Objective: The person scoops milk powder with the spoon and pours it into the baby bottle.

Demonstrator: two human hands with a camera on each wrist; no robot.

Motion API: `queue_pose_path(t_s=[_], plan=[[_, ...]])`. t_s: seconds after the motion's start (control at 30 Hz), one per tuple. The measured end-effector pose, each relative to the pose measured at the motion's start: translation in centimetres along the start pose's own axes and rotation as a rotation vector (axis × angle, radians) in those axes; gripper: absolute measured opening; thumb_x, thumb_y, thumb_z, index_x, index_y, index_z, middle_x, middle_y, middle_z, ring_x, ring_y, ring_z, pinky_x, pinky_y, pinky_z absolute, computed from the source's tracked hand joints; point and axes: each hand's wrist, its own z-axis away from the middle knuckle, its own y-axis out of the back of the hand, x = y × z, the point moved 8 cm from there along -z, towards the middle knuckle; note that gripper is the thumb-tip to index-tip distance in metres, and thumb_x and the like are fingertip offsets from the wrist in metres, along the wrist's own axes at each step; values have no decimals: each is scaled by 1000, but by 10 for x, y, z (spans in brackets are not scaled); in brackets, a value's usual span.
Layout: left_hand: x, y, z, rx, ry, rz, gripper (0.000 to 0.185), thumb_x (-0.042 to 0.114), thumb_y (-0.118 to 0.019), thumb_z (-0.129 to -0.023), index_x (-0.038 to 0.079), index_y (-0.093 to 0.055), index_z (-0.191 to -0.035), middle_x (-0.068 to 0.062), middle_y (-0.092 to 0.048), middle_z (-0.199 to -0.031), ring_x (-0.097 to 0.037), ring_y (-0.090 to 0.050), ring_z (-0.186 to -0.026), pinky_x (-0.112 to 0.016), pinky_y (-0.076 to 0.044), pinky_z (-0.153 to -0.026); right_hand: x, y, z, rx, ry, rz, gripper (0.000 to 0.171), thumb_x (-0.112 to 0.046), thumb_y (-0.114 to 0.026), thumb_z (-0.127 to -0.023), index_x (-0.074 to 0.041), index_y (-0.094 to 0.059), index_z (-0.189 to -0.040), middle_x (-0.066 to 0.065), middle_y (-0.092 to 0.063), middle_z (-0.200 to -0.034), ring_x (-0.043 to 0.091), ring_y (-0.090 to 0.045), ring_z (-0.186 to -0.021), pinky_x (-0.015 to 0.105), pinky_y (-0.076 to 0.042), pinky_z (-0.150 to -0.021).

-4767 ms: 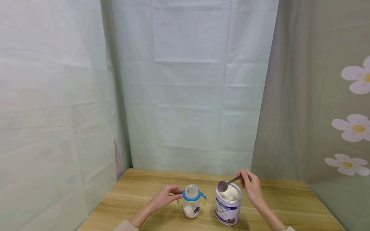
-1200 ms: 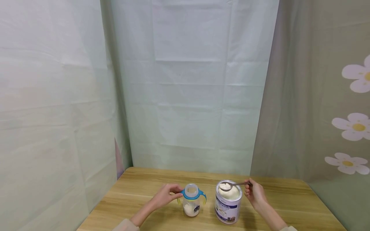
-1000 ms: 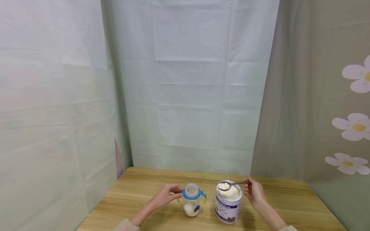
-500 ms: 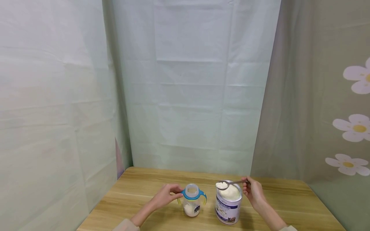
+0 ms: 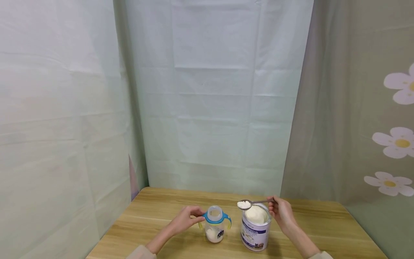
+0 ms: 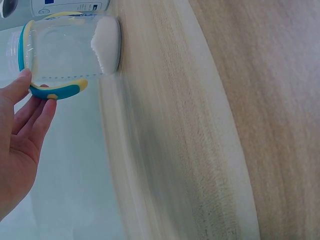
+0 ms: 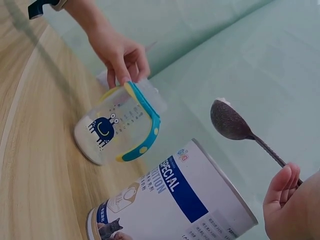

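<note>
My left hand (image 5: 187, 218) pinches the handle of a clear baby bottle (image 5: 214, 232) at its blue collar. The bottle stands upright and uncapped on the table, with white powder (image 6: 106, 45) in its bottom. A dark spoon (image 5: 246, 204) heaped with white powder is gripped by its handle in my right hand (image 5: 282, 213). Its bowl hangs level at the left rim of the open milk powder can (image 5: 255, 235), on the side toward the bottle. Powder lies mounded near the can's top. From the right wrist, the spoon's dark underside (image 7: 230, 121) shows, with a bit of powder above its edge.
The wooden table (image 5: 168, 201) has its rounded far edge against a pale curtain (image 5: 213, 126). Another curtain (image 5: 64, 144) hangs on the left, and one with printed flowers (image 5: 401, 143) on the right. Bottle and can stand a short gap apart.
The right hand has scooped powder from the can with the spoon, then lifted it and moved it left past the can's rim. The left hand and bottle have stayed put.
</note>
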Motion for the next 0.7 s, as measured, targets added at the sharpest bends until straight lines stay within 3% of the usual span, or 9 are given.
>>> queue_pose_path(t_s=[0.43, 0.5, 0.7], plan=[[16, 2, 3, 11, 9, -15, 14, 16, -65, -92, 8, -70, -103, -6, -73, -99, -12, -68, -90, -22, -53, -76, 0, -8, 1, -25, -14, -14, 36, -15, -31, -104, -9, -60, -85, -4, -52, -69, 4, -49, -59, 13, -42, -54], [7, 1, 1, 5, 2, -13, 15, 20, -65, -92, 10, -70, -103, -3, -73, -99, -10, -68, -90, -22, -53, -76, 0, -9, 2, -29, -20, -8, 36, -15, -31, -105, -10, -61, -84, -5, -52, -70, 4, -49, -60, 13, -43, -55], [5, 1, 1, -6, -1, -6, 16, 26, -65, -92, 13, -70, -101, 0, -73, -99, -5, -67, -90, -21, -53, -77, -1, -13, 2, -38, -32, -5, 35, -15, -31, -105, -8, -62, -89, -5, -54, -71, 4, -51, -61, 13, -45, -57]])
